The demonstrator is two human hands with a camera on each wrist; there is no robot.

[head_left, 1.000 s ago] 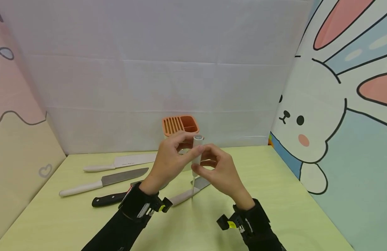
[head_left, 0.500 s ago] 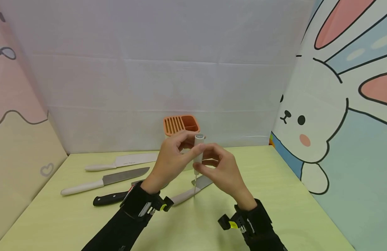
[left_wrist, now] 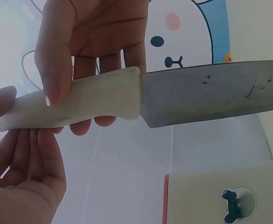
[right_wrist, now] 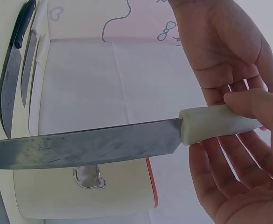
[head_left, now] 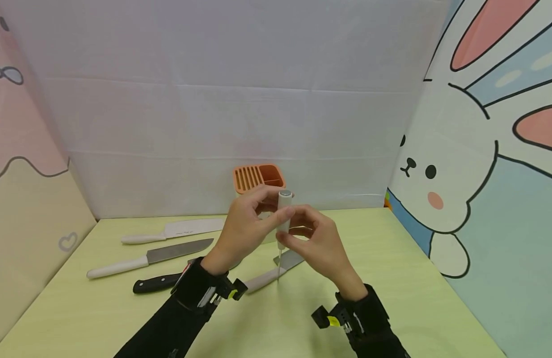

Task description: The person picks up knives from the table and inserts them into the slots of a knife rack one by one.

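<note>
Left hand pinches the butt end of the handle, thumb against fingers; right hand pinches lower on the same handle, nearer the blade; fingers of both look clear of steel.

Thing held: white-handled knife with a broad grey steel blade, up in front of the person, over the surface; long axis near vertical, butt up, blade down, top leaning slightly right in the head view; blade shows edge-on there, so broad faces look left and right; cutting edge faces away from the person, spine toward them; can't tell if the tip touches down.

Step in hand reads as a two-handed hold or regrip; next move, my call: one hand takes the full handle before the other lets go, blade kept plumb, fingers off the edge.

Just beyond the tip lies a second pale-handled knife; left of the hands, a black-handled riveted knife, a long white-handled knife and a white-handled cleaver; behind the hands, the cream block holder with a slotted orange top, by the pale wall sheet.
</note>
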